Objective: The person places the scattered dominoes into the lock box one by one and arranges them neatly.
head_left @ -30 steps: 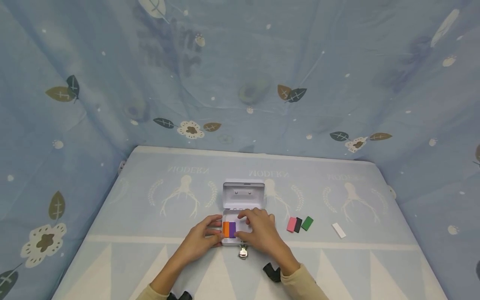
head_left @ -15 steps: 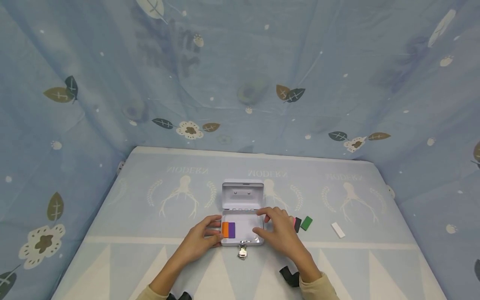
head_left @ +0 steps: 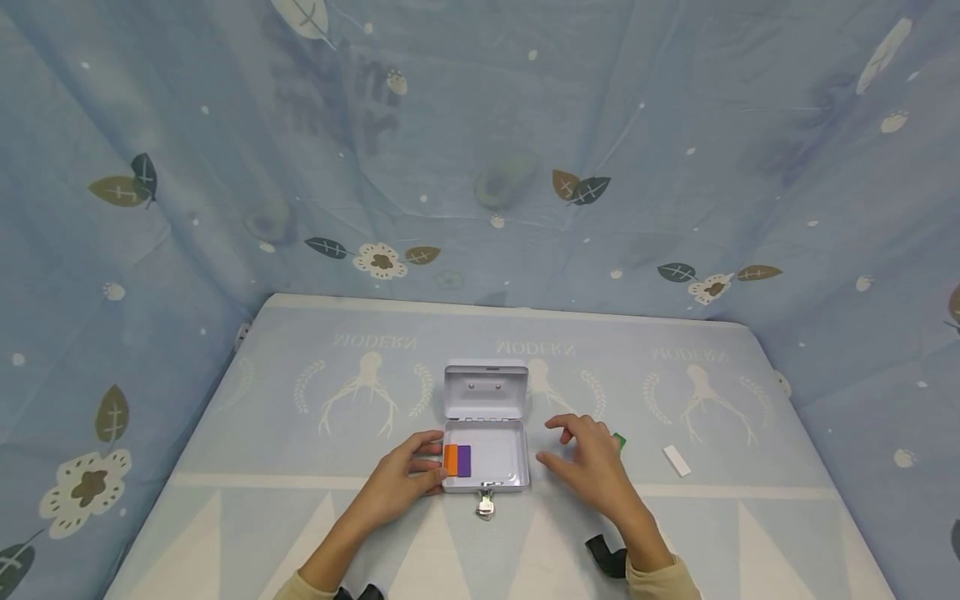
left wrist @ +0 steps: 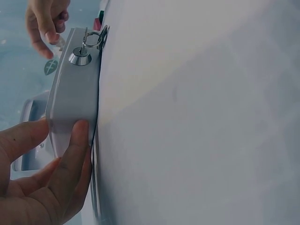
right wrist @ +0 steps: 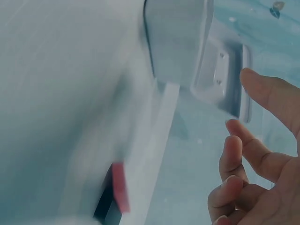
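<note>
A white metal box [head_left: 498, 458] stands with its lid [head_left: 486, 392] raised. Side by side at its left lie an orange block [head_left: 451, 460] and a purple block [head_left: 464, 461]. My left hand [head_left: 405, 477] grips the box's left side; in the left wrist view its thumb and fingers are round the box corner. To the right of the box is my right hand [head_left: 596, 475], thumb and fingers apart, holding nothing. It hides the pink and black blocks from the head view; the right wrist view shows the pink block [right wrist: 120, 187] beside a dark block [right wrist: 108, 206].
A green block [head_left: 619, 442] shows partly behind the right hand. Farther right lies a white block [head_left: 677, 461]. Keys [head_left: 485, 506] hang at the box's front, in its lock [left wrist: 80, 57]. A patterned curtain [head_left: 450, 167] stands behind the table.
My right hand has left the inside of the box and moved right, over the pink and black blocks. My left hand has stayed at the box's left side.
</note>
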A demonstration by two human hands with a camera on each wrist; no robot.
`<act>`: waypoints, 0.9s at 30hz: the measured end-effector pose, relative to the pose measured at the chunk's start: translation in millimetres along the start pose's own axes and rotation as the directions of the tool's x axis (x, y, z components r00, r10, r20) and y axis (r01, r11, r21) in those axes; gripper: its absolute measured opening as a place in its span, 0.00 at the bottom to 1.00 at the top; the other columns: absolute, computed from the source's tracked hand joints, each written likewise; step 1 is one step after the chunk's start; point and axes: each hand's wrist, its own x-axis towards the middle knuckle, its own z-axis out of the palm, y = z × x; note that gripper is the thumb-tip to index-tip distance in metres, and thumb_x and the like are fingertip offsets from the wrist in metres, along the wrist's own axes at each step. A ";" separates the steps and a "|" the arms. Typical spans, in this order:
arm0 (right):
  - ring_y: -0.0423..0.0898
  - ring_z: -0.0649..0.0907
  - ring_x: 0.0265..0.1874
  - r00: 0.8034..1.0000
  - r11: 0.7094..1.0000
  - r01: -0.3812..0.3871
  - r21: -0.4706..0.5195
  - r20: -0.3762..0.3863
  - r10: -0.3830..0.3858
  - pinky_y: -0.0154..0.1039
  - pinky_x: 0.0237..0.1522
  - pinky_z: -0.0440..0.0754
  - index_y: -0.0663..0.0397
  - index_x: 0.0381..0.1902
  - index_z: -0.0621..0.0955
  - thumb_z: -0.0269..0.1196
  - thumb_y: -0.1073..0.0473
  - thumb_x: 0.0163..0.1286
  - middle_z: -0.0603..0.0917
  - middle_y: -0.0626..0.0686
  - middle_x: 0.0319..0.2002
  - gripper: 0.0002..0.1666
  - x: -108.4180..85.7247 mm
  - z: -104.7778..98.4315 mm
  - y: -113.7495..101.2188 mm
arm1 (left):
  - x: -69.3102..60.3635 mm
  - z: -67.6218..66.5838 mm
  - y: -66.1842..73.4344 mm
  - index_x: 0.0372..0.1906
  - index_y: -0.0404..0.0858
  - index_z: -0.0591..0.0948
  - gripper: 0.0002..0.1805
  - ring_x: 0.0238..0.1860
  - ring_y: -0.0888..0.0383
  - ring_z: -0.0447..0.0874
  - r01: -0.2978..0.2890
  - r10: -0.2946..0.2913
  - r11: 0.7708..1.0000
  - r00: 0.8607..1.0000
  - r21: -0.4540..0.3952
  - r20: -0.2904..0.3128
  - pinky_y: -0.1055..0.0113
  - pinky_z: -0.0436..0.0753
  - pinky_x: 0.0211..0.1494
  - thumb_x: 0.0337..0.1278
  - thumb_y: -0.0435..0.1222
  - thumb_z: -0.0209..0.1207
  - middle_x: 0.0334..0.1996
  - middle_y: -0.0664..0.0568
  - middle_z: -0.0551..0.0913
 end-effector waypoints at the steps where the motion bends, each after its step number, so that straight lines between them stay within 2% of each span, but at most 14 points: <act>1: 0.43 0.68 0.30 1.000 1.000 -0.007 0.001 -0.003 0.007 0.44 0.36 0.62 0.50 0.48 0.83 0.80 0.57 0.52 0.76 0.49 0.31 0.25 -1.0 -1.6 1.9 | 0.1 0.1 0.0 0.68 0.29 0.70 0.31 0.51 0.45 0.81 -0.001 0.001 1.000 1.000 0.002 0.000 0.62 0.90 0.42 0.59 0.25 0.66 0.57 0.36 0.75; 10: 0.51 0.72 0.35 0.999 0.999 -0.050 0.002 -0.013 0.050 0.46 0.37 0.63 0.49 0.50 0.82 0.79 0.57 0.54 0.76 0.48 0.32 0.25 -10.1 -14.2 18.6 | -0.1 0.0 0.7 0.68 0.30 0.70 0.32 0.52 0.44 0.81 0.004 -0.004 1.000 1.000 0.013 -0.003 0.61 0.90 0.42 0.59 0.26 0.66 0.58 0.36 0.75; 27: 0.48 0.70 0.33 0.988 0.987 -0.152 -0.054 -0.019 0.151 0.45 0.34 0.61 0.53 0.52 0.82 0.79 0.57 0.55 0.77 0.49 0.32 0.27 -17.6 -29.8 49.6 | -0.1 -0.1 1.7 0.68 0.29 0.70 0.32 0.53 0.43 0.80 0.011 -0.011 1.000 1.000 0.029 -0.002 0.62 0.90 0.42 0.59 0.26 0.67 0.58 0.35 0.75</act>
